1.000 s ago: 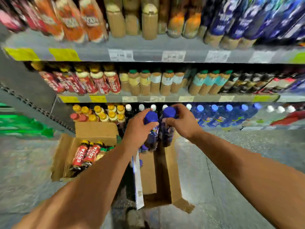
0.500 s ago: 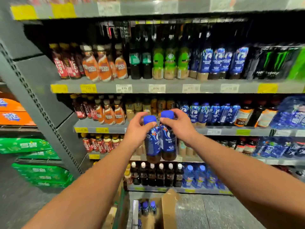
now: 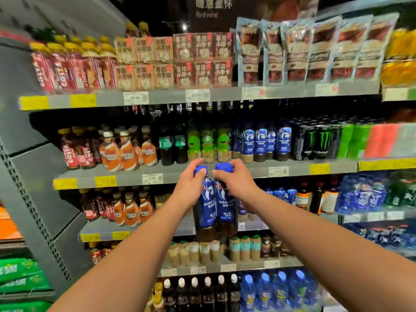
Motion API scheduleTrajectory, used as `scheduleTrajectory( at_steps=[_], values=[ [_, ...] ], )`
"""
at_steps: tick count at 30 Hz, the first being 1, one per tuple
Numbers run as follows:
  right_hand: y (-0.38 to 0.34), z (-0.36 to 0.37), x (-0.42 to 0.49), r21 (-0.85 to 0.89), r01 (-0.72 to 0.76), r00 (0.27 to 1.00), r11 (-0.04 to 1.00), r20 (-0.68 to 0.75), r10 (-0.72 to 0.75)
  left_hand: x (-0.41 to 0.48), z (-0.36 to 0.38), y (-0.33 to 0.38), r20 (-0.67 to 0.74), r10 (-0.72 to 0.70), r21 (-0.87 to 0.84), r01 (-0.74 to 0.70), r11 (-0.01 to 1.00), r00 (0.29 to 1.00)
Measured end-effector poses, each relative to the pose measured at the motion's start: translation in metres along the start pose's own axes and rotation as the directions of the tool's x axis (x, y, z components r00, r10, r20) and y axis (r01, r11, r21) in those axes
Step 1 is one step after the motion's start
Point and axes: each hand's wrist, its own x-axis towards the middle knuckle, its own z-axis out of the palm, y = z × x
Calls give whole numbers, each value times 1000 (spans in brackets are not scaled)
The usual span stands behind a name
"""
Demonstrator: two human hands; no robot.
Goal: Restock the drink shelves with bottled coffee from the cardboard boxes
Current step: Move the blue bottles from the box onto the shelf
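I have my left hand [image 3: 189, 188] curled round the blue cap of the left coffee bottle [image 3: 206, 212] and my right hand [image 3: 237, 180] round the cap of the right coffee bottle [image 3: 226, 210]. Both bottles hang upright and touching, in front of the shelf's front edge [image 3: 292, 170], just below the blue-label row [image 3: 262, 140].

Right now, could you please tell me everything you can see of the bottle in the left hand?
The bottle looks like clear plastic with a blue cap, a blue sleeve and dark coffee showing at the base. It hangs roughly upright in the air before the shelves, the left hand gripping it at the neck, its side against the twin bottle held by the right hand.
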Motion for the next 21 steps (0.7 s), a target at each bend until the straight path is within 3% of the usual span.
scheduleTrajectory(
  at_steps=[9, 15, 21],
  values=[
    [-15, 8, 57, 12, -21, 989, 1000, -149, 23, 74, -3, 11, 70, 162, 155, -171, 973, 984],
    [-17, -6, 91, 37, 16, 956, 999, -292, -4, 117, 1, 8, 68, 104, 71, -109, 991, 992],
    [-6, -29, 135, 36, 32, 941, 999, -338, -18, 156, 36, 22, 65, 107, -54, -103, 993, 992]
  ],
)
